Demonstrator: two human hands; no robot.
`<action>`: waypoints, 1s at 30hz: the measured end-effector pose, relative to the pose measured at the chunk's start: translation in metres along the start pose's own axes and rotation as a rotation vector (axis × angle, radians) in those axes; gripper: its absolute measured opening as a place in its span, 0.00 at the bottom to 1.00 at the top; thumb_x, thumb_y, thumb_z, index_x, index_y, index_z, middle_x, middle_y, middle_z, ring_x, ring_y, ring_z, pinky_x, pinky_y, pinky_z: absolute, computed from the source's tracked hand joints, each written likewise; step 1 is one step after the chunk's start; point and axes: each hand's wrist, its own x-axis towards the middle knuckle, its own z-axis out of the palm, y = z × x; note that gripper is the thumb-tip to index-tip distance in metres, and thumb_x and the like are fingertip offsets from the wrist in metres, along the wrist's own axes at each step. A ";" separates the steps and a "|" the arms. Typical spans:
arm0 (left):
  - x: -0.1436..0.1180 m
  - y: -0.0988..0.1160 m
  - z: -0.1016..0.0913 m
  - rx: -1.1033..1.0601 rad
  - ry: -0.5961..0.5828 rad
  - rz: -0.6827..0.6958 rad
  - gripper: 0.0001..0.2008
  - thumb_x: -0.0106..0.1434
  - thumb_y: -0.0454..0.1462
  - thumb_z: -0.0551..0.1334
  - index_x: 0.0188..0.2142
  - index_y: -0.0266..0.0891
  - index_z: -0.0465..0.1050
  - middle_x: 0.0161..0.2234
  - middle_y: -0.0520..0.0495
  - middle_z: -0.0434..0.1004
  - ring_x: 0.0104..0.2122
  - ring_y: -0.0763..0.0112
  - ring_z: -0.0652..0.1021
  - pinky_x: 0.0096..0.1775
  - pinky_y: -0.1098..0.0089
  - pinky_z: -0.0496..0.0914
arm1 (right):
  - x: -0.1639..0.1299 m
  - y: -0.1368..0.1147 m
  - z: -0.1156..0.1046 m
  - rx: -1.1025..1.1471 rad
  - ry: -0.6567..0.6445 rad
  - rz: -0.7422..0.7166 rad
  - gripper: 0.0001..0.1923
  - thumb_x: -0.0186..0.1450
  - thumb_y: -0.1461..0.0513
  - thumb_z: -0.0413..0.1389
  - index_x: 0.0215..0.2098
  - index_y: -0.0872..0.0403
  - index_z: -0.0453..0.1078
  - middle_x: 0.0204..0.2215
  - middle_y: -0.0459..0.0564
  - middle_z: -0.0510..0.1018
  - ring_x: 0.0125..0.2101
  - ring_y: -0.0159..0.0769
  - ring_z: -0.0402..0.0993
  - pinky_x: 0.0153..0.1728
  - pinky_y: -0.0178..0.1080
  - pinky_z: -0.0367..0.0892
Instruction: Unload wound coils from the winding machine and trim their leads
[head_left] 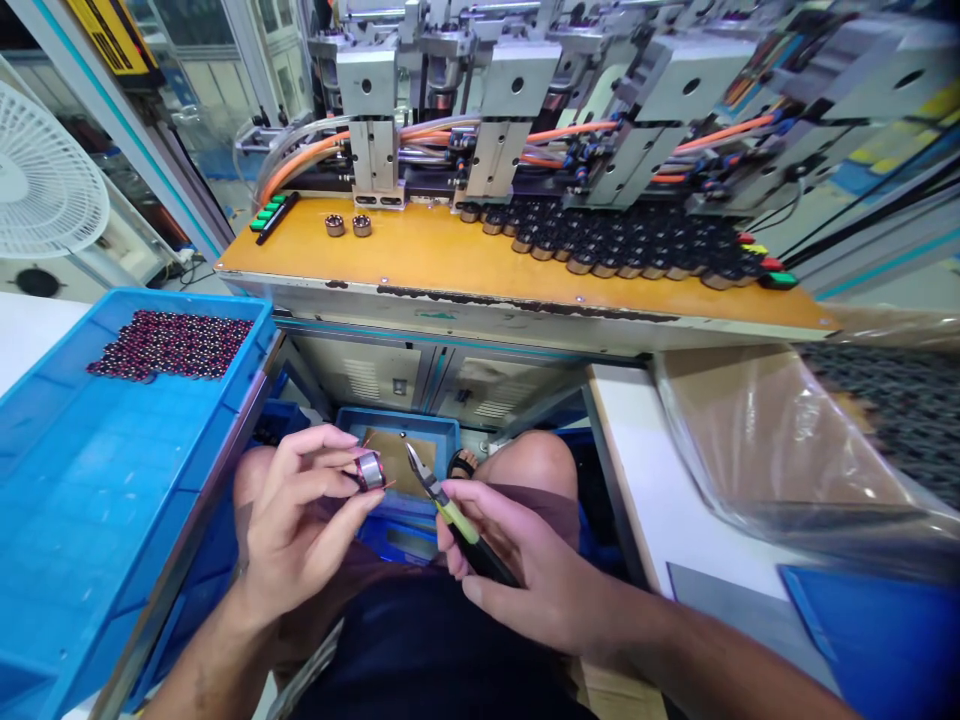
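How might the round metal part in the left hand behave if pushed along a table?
The metal part likely rolls on its curved side, being cylindrical. Its thin, protruding wire ends probably bend easily. Shiny metal suggests some heft.

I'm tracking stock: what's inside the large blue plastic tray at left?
The tray holds small dark parts with red flecks at its far end, hiding whatever lies beneath.

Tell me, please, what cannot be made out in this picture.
All in the head view:
Handle ends of the pliers: covered by the right hand.
One end of the metal part: covered by the left hand.
Fan: cut off by the left edge.
Dark pieces at far right: blurred.
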 end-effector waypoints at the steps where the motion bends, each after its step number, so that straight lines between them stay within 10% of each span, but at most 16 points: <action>1: -0.001 -0.001 0.000 -0.046 0.011 -0.001 0.29 0.50 0.15 0.67 0.47 0.40 0.69 0.52 0.43 0.70 0.48 0.64 0.79 0.45 0.63 0.80 | -0.002 -0.004 -0.001 -0.010 -0.011 -0.025 0.34 0.65 0.71 0.54 0.64 0.41 0.53 0.44 0.48 0.69 0.39 0.28 0.70 0.44 0.38 0.68; 13: -0.011 -0.002 0.005 -0.187 0.035 -0.026 0.34 0.49 0.12 0.63 0.50 0.41 0.61 0.50 0.42 0.77 0.49 0.56 0.80 0.47 0.51 0.79 | -0.009 -0.016 0.003 -0.106 -0.106 -0.212 0.44 0.62 0.75 0.51 0.69 0.36 0.47 0.49 0.52 0.70 0.47 0.38 0.72 0.50 0.51 0.70; 30: -0.009 0.001 0.006 -0.206 0.039 -0.033 0.31 0.49 0.13 0.64 0.48 0.39 0.64 0.48 0.41 0.79 0.48 0.58 0.81 0.48 0.57 0.79 | 0.001 -0.026 0.007 -0.006 -0.133 -0.184 0.35 0.68 0.69 0.52 0.67 0.34 0.52 0.44 0.50 0.71 0.38 0.32 0.70 0.42 0.45 0.70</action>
